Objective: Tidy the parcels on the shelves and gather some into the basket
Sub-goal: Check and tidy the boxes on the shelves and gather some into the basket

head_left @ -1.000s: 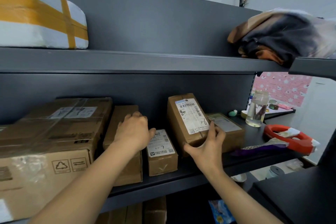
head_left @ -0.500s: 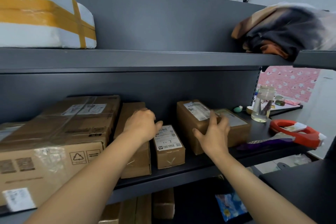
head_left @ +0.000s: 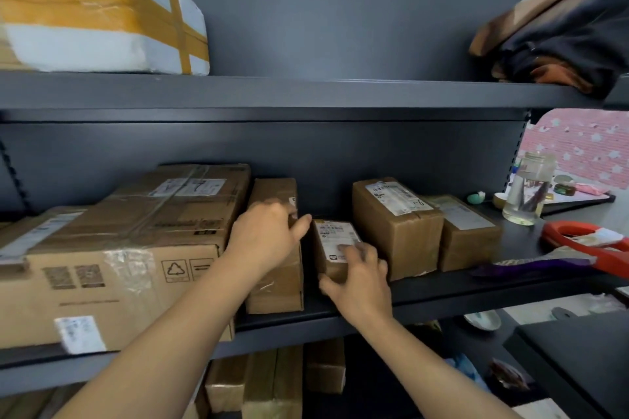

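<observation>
Cardboard small box (head_left: 335,237) pinched by right hand (head_left: 361,282); left hand (head_left: 265,237) grips narrow taped carton (head_left: 278,287).

Room above small parcel (head_left: 328,236) — flanking boxes (head_left: 394,235) seemingly crowd it.

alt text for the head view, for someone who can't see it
A person's right hand grips a small labelled parcel on the middle shelf, while the left hand rests on a narrow brown box beside it. More cardboard parcels flank them.
</observation>
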Tool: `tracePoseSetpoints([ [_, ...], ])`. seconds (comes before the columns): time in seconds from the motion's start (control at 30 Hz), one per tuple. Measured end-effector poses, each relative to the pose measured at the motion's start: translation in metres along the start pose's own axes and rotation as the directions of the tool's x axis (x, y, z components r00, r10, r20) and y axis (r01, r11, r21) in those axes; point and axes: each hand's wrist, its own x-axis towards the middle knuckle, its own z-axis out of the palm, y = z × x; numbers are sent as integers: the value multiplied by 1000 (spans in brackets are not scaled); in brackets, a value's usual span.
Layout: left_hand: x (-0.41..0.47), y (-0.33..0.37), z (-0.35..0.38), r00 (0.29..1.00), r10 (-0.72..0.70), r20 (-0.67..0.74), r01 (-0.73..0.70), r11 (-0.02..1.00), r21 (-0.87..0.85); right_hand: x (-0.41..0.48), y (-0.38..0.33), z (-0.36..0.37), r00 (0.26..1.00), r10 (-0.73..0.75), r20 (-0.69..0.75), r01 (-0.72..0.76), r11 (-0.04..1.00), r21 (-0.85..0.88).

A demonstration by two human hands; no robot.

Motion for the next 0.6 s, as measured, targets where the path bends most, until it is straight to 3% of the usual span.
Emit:
tracePoseSetpoints([
  [0.07, -1, 0, 1, 1000, -9, -15, 9, 1000, -8, 4, 5, -3, 995, 89, -46, -74, 963, 259],
  [0.13, -3, 0, 3, 1000, 1, -21, -1, 1000, -3, 6, 7, -8, 981, 184, -61, -129, 857, 498],
  [0.2, -3, 1, 4, 1000, 9, -22, -9, 1000, 10, 5, 6, -14, 973, 226, -50, -147, 773, 617],
  [0.27, -4, 1, 4, 1000, 8, -21, -8, 1000, 5, 2, 6, -18, 975, 213, -64, -123, 756, 644],
  [0.37, -6, 1, 4, 999, 12, -40, -12, 1000, 5, -3, 9, -22, 984, 128, -127, -40, 844, 535],
  [0.43, -7, 3, 4, 999, -2, -44, 3, 1000, 24, -6, 13, -20, 987, 16, -159, 41, 936, 348],
  [0.53, -11, 8, 2, 998, 1, -67, 6, 994, 106, -8, 19, -14, 995, -93, -33, 94, 995, 20],
  [0.6, -14, 10, -1, 996, 34, -83, -21, 988, 151, -10, 20, -12, 994, -102, 31, 105, 989, -101],
])
